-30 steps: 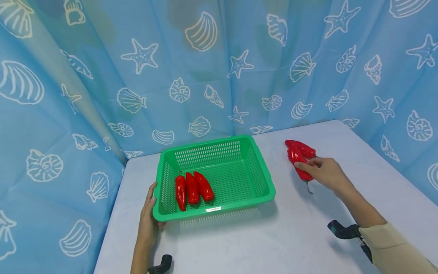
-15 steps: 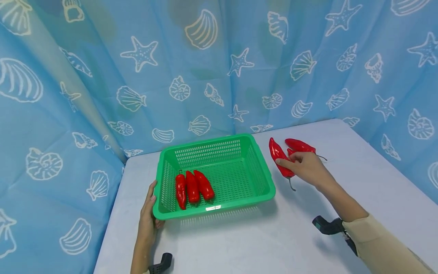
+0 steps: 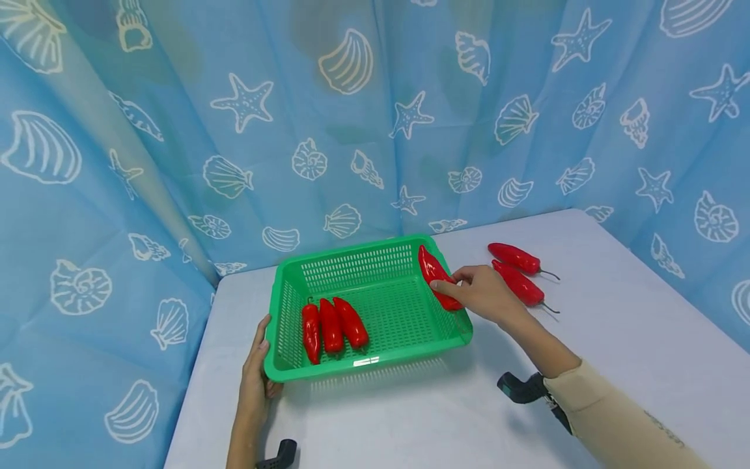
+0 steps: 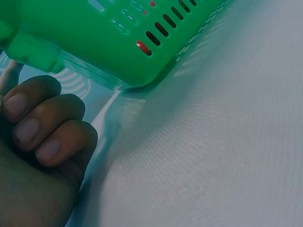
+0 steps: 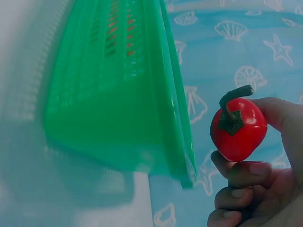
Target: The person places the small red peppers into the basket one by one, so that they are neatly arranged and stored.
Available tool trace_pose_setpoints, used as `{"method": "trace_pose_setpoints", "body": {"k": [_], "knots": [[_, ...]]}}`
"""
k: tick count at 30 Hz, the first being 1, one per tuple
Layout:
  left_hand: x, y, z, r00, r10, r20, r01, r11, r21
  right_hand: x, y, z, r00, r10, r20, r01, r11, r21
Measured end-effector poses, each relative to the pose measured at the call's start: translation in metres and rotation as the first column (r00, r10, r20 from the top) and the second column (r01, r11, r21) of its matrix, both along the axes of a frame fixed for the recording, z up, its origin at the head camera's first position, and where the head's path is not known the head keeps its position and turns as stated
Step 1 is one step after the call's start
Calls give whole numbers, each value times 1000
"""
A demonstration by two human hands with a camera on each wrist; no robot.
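Note:
In the head view my right hand [image 3: 477,293] pinches a red chili pepper [image 3: 435,270] between thumb and fingers, above the right rim of a green plastic basket [image 3: 375,362]. The right wrist view shows the pepper's green stem end [image 5: 231,122] toward the camera. My left hand [image 3: 254,371] holds the basket's left edge; in the left wrist view several of its fingers [image 4: 71,137] are curled below the rim, the thumb hidden. Three red peppers [image 3: 331,326] lie side by side in the basket's left part.
Two more red peppers, a farther one [image 3: 514,257] and a nearer one [image 3: 518,284], lie on the white tablecloth [image 3: 398,417] right of the basket. A blue curtain [image 3: 375,163] with white seashell prints hangs behind and at both sides.
My right hand has picked up a pepper from the group at right and carried it left to above the basket's right rim. The left hand and basket have stayed in place.

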State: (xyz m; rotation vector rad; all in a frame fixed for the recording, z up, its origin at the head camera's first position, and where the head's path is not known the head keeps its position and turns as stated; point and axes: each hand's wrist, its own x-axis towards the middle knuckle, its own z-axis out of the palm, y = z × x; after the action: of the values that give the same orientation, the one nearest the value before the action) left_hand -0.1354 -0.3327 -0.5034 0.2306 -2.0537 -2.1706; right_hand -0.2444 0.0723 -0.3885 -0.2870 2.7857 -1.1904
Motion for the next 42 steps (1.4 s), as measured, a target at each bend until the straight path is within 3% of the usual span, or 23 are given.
{"method": "trace_pose_setpoints", "body": {"k": [6,21,29,42], "knots": [[-1,0,-2,1000,-2,14,2,1000,-12,0,-21,-2,999,24,43,-23,1000,-13],[-6,4,0,1000,-4,8,5,1000,-2,-4,-61,-7,998,52,23,-51,998,-29],[-2,-1,-2,1000,-15,9,15,999,35,-4,-85,-21,998,46,49,-44,998,-38],[-1,0,1,1000,8,23,-8,1000,-19,-12,-115,-41,990,36,135,-33,999,-19]]}}
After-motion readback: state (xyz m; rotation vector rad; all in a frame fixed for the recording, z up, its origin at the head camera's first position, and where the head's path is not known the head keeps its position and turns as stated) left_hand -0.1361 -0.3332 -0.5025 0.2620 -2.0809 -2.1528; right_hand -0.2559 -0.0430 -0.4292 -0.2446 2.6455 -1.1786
